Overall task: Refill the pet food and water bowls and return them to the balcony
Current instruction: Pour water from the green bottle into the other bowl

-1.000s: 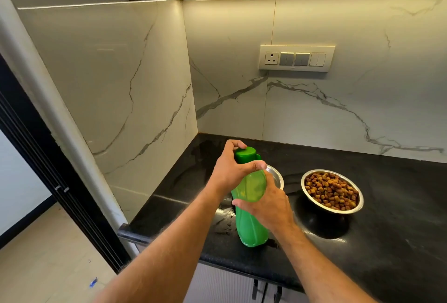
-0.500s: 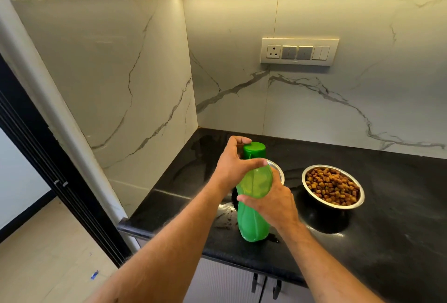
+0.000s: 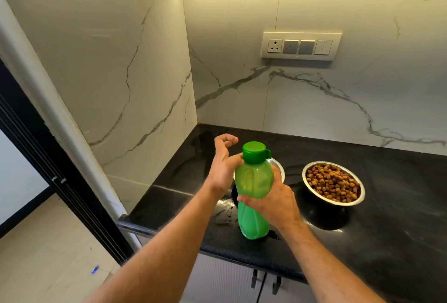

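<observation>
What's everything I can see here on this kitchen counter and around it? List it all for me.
Water bottle: one, green, standing upright on the counter near its front edge.
Bottle cap: one, darker green, on the bottle.
Food bowl: one, steel, full of brown kibble, right of the bottle.
Second bowl: one, steel, mostly hidden behind the bottle; contents not visible.
Counter: one, black.
Switch panel: one, cream, on the marble wall.
Right hand: grips the bottle's middle.
Left hand: beside the cap, fingers loosely curled, thumb touching the bottle's neck.
</observation>
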